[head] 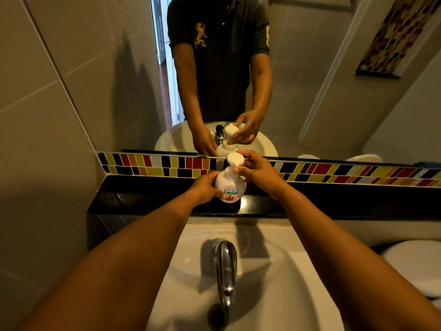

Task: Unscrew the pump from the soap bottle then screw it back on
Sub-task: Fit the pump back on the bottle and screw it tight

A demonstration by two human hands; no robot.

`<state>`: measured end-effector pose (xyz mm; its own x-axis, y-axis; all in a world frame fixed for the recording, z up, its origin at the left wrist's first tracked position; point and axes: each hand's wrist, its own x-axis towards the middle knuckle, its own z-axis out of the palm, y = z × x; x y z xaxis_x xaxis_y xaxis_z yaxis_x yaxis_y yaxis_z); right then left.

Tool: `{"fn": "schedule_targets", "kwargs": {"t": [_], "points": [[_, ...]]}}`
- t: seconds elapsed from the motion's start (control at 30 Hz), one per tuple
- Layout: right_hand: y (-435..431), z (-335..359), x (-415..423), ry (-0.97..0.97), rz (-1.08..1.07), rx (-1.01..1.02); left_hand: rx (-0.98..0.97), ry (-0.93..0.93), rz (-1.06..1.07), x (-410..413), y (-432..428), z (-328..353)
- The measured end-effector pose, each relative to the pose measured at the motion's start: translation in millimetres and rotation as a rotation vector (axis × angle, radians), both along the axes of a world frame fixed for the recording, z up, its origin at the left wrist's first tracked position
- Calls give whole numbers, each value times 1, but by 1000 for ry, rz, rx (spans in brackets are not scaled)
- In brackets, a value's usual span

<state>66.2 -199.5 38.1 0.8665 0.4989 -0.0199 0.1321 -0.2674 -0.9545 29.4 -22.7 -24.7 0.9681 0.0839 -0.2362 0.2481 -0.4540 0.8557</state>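
I am standing at the sink (pixel 274 278) with both arms reaching over the chrome tap (pixel 225 266) to the black ledge (pixel 148 199) under the mirror (pixel 310 80). The soap bottle (pixel 230 185) is standing upright on that ledge, its long axis vertical, its printed label facing me. My left hand (pixel 205 187) is wrapping the round body from the left side, fingers curled snugly against it. The pump (pixel 235 160) is sitting on top of the neck, its broad white head facing up, and which way its spout is pointing I cannot tell. My right hand (pixel 259 173) is closing around the collar just below the head, thumb in front and fingers curling behind. Coloured tiles (pixel 334 172) are running along the wall behind the bottle.
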Motion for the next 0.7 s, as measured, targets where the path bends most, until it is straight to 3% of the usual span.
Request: {"fn": "schedule_targets", "kwargs": {"t": [0.3, 0.7], "points": [[-1, -1, 2, 32, -18, 37, -14, -15, 16, -1, -1, 1], [-16, -66, -7, 138, -143, -9, -275, -64, 236, -17, 2, -18]]}}
